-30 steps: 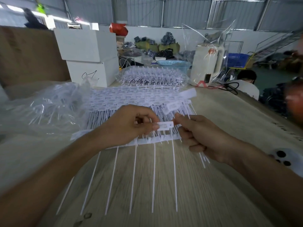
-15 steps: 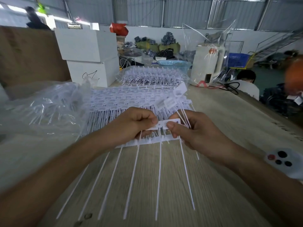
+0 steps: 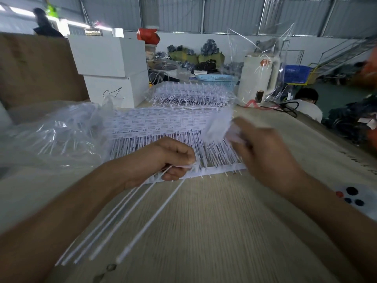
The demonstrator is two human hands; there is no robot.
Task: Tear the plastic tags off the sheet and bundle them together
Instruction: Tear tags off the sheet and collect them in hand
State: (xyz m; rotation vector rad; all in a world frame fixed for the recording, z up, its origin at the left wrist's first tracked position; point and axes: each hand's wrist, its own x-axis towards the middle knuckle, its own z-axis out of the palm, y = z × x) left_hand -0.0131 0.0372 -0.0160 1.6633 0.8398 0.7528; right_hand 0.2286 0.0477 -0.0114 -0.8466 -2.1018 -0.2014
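The left hand (image 3: pixel 163 160) is curled around the top of the sheet (image 3: pixel 214 170), a white strip with a few long thin tails (image 3: pixel 130 221) that run down from the fist toward the near edge of the bench (image 3: pixel 224 231). The right hand (image 3: pixel 265 156) is to the right of the sheet and a little higher; it is blurred, its fingers pinch some white tags (image 3: pixel 220 127) that stand up from it. Behind the sheet lies a flat pile of more sheets (image 3: pixel 163 123), and behind this pile a second pile (image 3: pixel 191 92) in clear plastic. To the left of the sheet lies a crumpled clear bag (image 3: pixel 51 135). Two white boxes (image 3: pixel 110 68) stand behind the bag.
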